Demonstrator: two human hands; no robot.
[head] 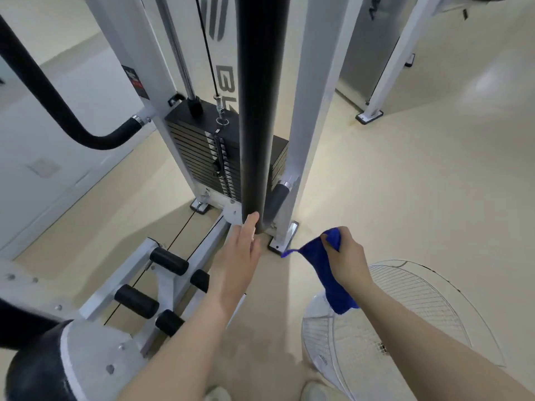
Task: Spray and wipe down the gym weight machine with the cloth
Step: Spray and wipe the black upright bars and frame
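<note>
A white weight machine (311, 111) with a black weight stack (199, 151) stands ahead of me. A thick black padded bar (260, 111) hangs down in front of it. My left hand (241, 247) reaches forward with fingers together, its fingertips touching the bar's lower end. To the right, my right hand (346, 256) is closed on a blue cloth (327, 270), which dangles below the hand, apart from the machine. No spray bottle is in view.
Black foam rollers (169, 260) on a white frame lie low at the left. A white fan with a wire grille (405, 314) stands at the lower right under my right arm. A second white machine frame (385, 68) stands at the far right on the beige floor.
</note>
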